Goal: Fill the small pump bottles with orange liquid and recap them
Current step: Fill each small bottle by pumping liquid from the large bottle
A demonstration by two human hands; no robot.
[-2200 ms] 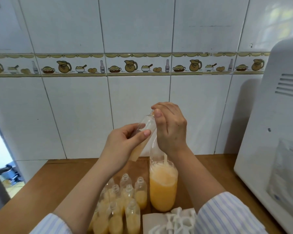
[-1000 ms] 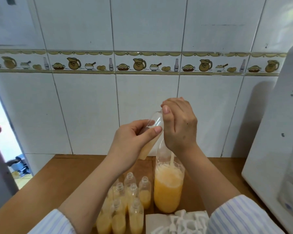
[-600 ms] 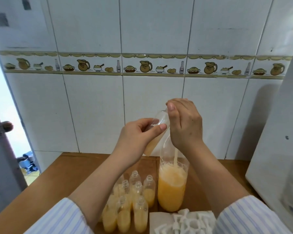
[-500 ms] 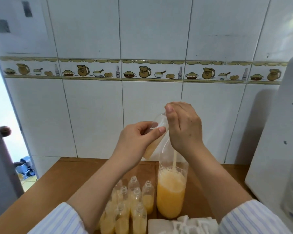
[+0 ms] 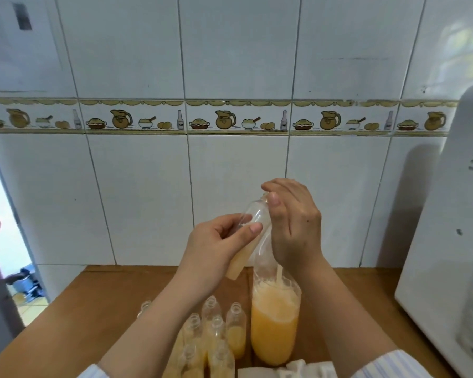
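The left hand [image 5: 216, 241] grips a small clear bottle [image 5: 250, 233] between curled fingers and thumb, holding it tilted with its neck up toward the right hand and its lower end, part-filled with orange liquid, pointing down past the left palm. The right hand [image 5: 292, 222] is curled over the top of the large bottle [image 5: 273, 317], its fingertips bunched at the small bottle's mouth; what they pinch there is hidden, though a pale tube runs from under this hand down into the orange liquid. The large bottle stands on the wooden counter [image 5: 99, 304] directly below the right hand, about two-thirds full and foamy at the surface. Below the left wrist stands a cluster of small uncapped bottles [image 5: 216, 336], several holding orange liquid. Just below the right forearm lie white pump caps [image 5: 303, 369].
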